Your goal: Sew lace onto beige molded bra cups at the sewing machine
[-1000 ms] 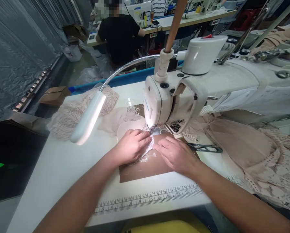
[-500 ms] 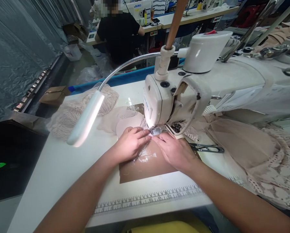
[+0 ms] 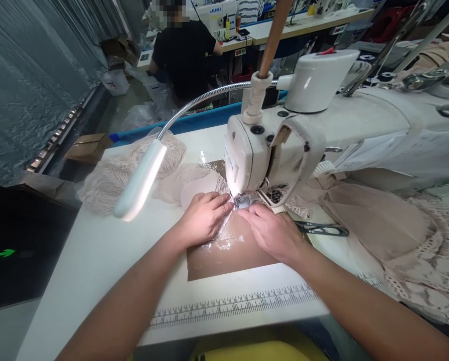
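Observation:
A white sewing machine (image 3: pixel 247 155) stands over the table, its needle area lit brightly. Beneath its presser foot lies pale pink lace fabric (image 3: pixel 199 186), partly hidden by my hands. My left hand (image 3: pixel 208 216) presses on the fabric just left of the needle, fingers together and pointing at the foot. My right hand (image 3: pixel 267 226) is right of the needle, thumb and fingers closed at the fabric's edge. Both hands rest above a brown sheet (image 3: pixel 224 260) taped to the table. Exactly what the fingertips pinch is hard to see.
A bendable lamp (image 3: pixel 141 180) hangs at the left, over heaped lace (image 3: pixel 107 188). Black thread snips (image 3: pixel 325 229) lie right of my right hand, near more beige lace fabric (image 3: pixel 390 225). A ruler strip (image 3: pixel 232 307) runs along the front. A person in black (image 3: pixel 182 55) sits beyond.
The whole view has shifted slightly. My right hand's fingertips have drawn a little away from my left fingers, with a wider gap between them at the foot.

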Available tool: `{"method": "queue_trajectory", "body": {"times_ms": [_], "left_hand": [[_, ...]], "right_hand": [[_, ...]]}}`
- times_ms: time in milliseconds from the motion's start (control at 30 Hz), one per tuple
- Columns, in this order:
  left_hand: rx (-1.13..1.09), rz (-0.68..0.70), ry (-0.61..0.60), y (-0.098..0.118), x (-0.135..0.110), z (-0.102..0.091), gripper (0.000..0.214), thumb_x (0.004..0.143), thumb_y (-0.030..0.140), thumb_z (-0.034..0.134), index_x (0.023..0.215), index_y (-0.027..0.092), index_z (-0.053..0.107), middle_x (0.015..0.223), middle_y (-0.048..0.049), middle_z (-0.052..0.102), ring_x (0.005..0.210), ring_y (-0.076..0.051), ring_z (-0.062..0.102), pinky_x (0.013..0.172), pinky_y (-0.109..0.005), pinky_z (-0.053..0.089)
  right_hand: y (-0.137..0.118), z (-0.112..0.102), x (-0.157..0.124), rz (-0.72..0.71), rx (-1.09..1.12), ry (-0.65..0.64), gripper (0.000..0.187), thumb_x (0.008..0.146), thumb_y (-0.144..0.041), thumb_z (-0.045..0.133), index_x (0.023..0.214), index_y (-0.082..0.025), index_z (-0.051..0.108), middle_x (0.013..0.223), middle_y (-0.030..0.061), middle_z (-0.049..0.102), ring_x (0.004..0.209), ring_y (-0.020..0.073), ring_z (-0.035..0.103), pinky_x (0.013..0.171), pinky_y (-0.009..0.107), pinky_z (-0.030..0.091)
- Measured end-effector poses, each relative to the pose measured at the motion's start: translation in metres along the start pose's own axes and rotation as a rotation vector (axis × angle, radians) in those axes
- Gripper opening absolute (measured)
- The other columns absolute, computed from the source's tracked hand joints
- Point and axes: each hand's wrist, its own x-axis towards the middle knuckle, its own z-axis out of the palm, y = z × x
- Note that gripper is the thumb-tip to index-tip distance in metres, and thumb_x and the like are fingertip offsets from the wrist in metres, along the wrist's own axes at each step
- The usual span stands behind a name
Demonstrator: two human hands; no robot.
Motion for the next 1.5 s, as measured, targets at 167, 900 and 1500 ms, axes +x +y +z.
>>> {"method": "queue_trajectory", "body": {"times_ms": [167, 900, 1500], "left_hand": [[0.067, -0.087, -0.038, 0.005, -0.001, -0.009, 0.042, 0.095, 0.033, 0.036, 0.130, 0.016, 0.050, 0.132, -0.0136, 0.053, 0.119, -0.031, 0.044, 0.089, -0.045, 0.040], [-0.002, -0.065, -0.096, 0.041, -0.008, -0.012, 0.037, 0.096, 0.030, 0.034, 0.126, 0.019, 0.053, 0.132, -0.0078, 0.053, 0.096, -0.023, 0.052, 0.080, -0.039, 0.044], [-0.011, -0.020, -0.064, 0.037, -0.009, -0.010, 0.036, 0.096, 0.030, 0.035, 0.125, 0.016, 0.052, 0.133, -0.0106, 0.053, 0.104, -0.024, 0.052, 0.083, -0.039, 0.042]], "right_hand": [[0.001, -0.001, -0.001, 0.012, 0.013, -0.007, 0.037, 0.086, -0.010, 0.042, 0.110, -0.022, 0.068, 0.083, 0.0021, 0.065, 0.061, 0.0137, 0.047, 0.055, 0.027, 0.030], [0.003, -0.006, -0.005, 0.040, 0.142, -0.008, 0.033, 0.087, -0.012, 0.041, 0.102, -0.020, 0.069, 0.086, 0.0054, 0.069, 0.077, 0.0173, 0.060, 0.068, 0.026, 0.043], [0.005, -0.007, -0.011, -0.162, 0.251, 0.013, 0.026, 0.083, -0.012, 0.044, 0.088, -0.018, 0.068, 0.070, 0.0018, 0.061, 0.067, 0.0148, 0.051, 0.064, 0.027, 0.035]]}}
